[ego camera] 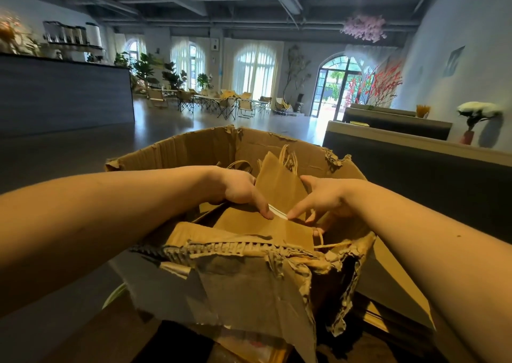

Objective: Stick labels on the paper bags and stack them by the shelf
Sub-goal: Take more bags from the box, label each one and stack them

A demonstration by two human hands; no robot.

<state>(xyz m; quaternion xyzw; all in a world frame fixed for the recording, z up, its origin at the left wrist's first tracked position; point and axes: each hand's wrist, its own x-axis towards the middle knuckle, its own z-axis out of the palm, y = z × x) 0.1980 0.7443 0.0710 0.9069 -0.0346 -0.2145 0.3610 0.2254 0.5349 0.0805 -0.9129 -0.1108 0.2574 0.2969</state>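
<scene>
Hands are reaching into the torn cardboard box (243, 276): my left hand (243, 193) and right hand (321, 199) are pinching a white label strip (278, 212) above the paper bags (279, 188), ragged box walls crowding both.

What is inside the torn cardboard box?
The cardboard box holds brown paper bags with twine handles. The left hand and right hand pinch a thin white strip above them. Its bottom is hidden.

I see the cardboard box (194, 152) open on top; its torn near wall and crowded paper bags (279, 185) hem my reach.
</scene>
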